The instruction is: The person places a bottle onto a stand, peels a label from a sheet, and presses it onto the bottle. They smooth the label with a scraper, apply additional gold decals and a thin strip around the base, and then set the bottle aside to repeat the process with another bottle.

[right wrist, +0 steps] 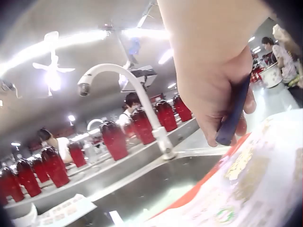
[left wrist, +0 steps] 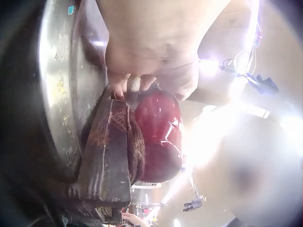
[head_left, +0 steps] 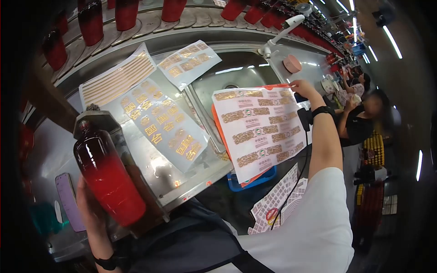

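A red glass bottle with a dark upper end (head_left: 111,182) lies tilted on a metal stand (left wrist: 106,156) padded with brown cloth. My left hand (head_left: 89,213) is at the bottle's lower side; in the left wrist view its fingers curl at the bottle's end, partly hidden. My right hand (head_left: 306,89) is at the far corner of a white sheet of gold decals (head_left: 261,132), which lies over an orange-red backing (head_left: 216,119) above the sink. In the right wrist view the right hand grips a dark blue bar-shaped tool (right wrist: 234,113), fingertips near the orange-red edge.
Several decal sheets (head_left: 159,118) lie on the steel counter left of the sink (head_left: 241,68). Behind stands a white faucet (head_left: 284,34), with red bottles (head_left: 126,16) along a conveyor. A purple phone (head_left: 70,200) lies at left. A blue basket (head_left: 268,175) sits below the sheet.
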A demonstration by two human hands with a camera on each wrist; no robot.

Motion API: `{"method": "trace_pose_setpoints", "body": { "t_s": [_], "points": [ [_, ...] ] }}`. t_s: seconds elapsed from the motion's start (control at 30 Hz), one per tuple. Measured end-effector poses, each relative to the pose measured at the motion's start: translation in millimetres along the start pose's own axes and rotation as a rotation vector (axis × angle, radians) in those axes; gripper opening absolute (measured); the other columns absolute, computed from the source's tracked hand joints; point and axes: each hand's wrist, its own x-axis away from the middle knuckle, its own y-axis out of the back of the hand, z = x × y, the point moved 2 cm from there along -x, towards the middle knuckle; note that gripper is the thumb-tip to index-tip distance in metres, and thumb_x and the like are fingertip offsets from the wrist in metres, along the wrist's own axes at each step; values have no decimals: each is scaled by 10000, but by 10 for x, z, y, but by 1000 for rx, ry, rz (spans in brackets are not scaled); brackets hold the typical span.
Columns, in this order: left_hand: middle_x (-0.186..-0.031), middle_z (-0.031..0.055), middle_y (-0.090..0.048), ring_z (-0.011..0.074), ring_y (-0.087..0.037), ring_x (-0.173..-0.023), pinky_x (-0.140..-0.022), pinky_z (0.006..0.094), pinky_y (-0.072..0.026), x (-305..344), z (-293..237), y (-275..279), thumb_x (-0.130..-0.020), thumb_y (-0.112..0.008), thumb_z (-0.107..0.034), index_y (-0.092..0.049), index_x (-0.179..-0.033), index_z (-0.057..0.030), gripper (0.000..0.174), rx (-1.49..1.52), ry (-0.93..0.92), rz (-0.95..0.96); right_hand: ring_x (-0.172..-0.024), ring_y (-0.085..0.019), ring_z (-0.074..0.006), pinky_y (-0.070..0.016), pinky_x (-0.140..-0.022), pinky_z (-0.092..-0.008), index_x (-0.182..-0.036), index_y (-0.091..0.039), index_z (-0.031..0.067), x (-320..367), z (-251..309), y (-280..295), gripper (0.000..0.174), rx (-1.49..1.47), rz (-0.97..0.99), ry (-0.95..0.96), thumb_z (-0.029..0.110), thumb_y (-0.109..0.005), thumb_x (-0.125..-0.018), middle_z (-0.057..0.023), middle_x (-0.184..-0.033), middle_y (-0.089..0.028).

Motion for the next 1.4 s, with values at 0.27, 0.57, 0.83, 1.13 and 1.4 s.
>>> {"method": "trace_pose_setpoints", "body": {
  "t_s": [0.27, 0.57, 0.83, 1.13, 1.4],
  "points": [
    [-1389, 143, -562, 258, -543, -1287, -1101, 417, -409, 43, 59, 241, -1068, -330, -472, -479, -1403, -30, 574, -71, -6, -81, -1038, -656, -281, -511, -911, -378, -1281, -664, 186, -128, -3, -225, 547, -26, 55, 136, 247, -786, -752, -136, -1099, -702],
    [-1395, 140, -546, 245, -518, -1303, -1111, 394, -375, 57, 93, 399, -1051, -365, -487, -447, -1433, -5, 620, -25, 33, -60, -995, -648, -227, -500, -896, -347, -1221, -699, 118, -341, 170, -163, 546, -208, 216, 77, 221, -854, -707, -91, -1033, -701],
    [-1378, 137, -566, 240, -552, -1271, -1098, 408, -412, -48, -31, 186, -1076, -355, -413, -459, -1423, -11, 541, 12, -16, -56, -785, -643, -164, -507, -728, -317, -893, -723, 54, -584, 17, -329, 194, -513, 31, 97, 160, -803, -752, -33, -831, -704],
    [-1356, 164, -578, 239, -601, -1196, -970, 352, -472, -42, -350, -6, -1036, -466, -313, -520, -1355, 78, 508, -267, -121, -183, -726, -655, -84, -469, -705, -234, -961, -661, 49, 23, 1546, 497, 85, -472, -130, 427, 74, -673, -880, -26, -776, -700],
    [-1325, 153, -611, 246, -618, -1187, -964, 347, -490, 199, -259, 271, -1042, -480, -237, -566, -1337, 34, 409, -521, -115, -328, -1017, -687, -283, -525, -905, -378, -1205, -713, 141, -622, 389, 49, 505, 307, 6, 304, 362, -764, -755, -89, -1056, -737]
  ]
}}
